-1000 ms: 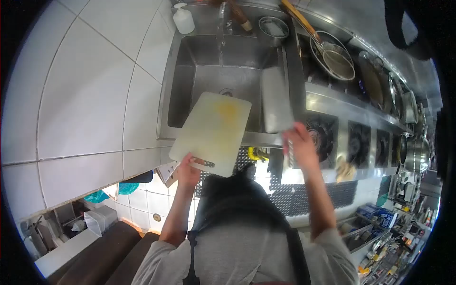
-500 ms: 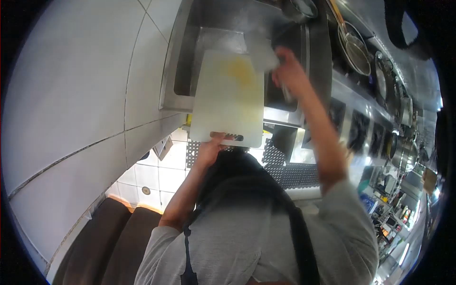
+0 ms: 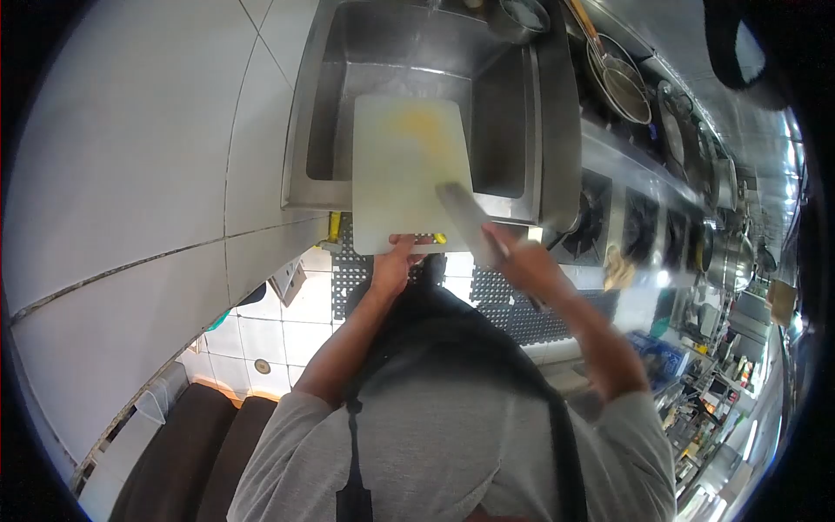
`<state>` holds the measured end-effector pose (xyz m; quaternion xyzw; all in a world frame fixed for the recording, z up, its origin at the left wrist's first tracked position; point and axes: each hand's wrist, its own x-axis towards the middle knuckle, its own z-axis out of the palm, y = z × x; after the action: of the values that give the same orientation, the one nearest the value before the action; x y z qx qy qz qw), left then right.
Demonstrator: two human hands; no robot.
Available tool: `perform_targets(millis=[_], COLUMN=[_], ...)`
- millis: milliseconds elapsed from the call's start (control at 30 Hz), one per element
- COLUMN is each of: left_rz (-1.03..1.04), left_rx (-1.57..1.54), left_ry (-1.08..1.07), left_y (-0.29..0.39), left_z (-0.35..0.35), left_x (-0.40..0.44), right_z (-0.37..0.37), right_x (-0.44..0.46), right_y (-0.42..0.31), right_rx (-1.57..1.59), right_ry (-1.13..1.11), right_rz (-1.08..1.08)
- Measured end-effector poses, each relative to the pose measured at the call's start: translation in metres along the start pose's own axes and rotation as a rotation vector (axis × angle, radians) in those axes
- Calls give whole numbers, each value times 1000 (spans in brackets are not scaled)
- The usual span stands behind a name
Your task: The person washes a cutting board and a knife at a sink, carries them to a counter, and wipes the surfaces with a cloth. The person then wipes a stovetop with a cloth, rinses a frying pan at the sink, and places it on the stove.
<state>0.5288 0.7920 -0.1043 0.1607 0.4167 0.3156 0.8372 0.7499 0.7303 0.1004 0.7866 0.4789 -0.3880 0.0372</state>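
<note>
A white cutting board (image 3: 396,178) with a yellowish stain near its far end is in the head view, its far part over the metal sink (image 3: 506,130). My left hand (image 3: 394,267) grips its near edge, fingers through the handle slot. In my right hand (image 3: 529,268) is a cleaver (image 3: 465,213), slightly blurred. Its broad blade points up and left, over the right side of the board. Whether blade and board touch, I cannot tell.
A metal pot (image 3: 519,19) stands at the sink's far right corner. Strainers (image 3: 626,91) and a stove (image 3: 639,222) line the right side. The tiled wall (image 3: 122,148) rises at left. Black perforated mats (image 3: 539,313) lie on the floor below.
My right hand has brought the cleaver down toward me, from the board's far right corner to its near right side. My left hand still holds the board, which has shifted slightly in view.
</note>
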Motion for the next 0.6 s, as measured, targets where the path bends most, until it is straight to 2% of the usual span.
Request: perform_targets(millis=[33,167,233,300,333,367,400,433,467,567,600], left_rz=[-9,-52,-65,-114,-80,-44,-39,-37,-37,-39,-34], left_rx=[-2,-46,-54,-23,-8,9,7,-9,-25,-62,-66], left_ry=[10,47,23,53,54,54,54,63,73,97,97], left_y=[-3,-27,-32,-36,-42,-48,-48,-43,-37,-31,-31], left_z=[-1,-11,-18,-25,-28,-30,-27,-23,-21,-10,-9], left_x=[-2,-26,-42,-44,-41,-43,-44,-45,-48,-51,-50], right_z=[-6,-4,-16,8,-19,-20,-36,-51,-50,-29,-34], right_x=[-23,-43,5,100,149,208,216,217,209,133,77], right_y=[-4,-9,-18,18,-9,4,-16,-40,-36,25,22], right_rx=[-24,-162,-205,-168,-130,-232,-204,-174,-174,-284,-58], right_ry=[-123,-255,-254,126,-83,-30,-104,-172,-166,152,-76], right_rz=[25,54,49,-289,-140,-240,-114,10,4,-350,-105])
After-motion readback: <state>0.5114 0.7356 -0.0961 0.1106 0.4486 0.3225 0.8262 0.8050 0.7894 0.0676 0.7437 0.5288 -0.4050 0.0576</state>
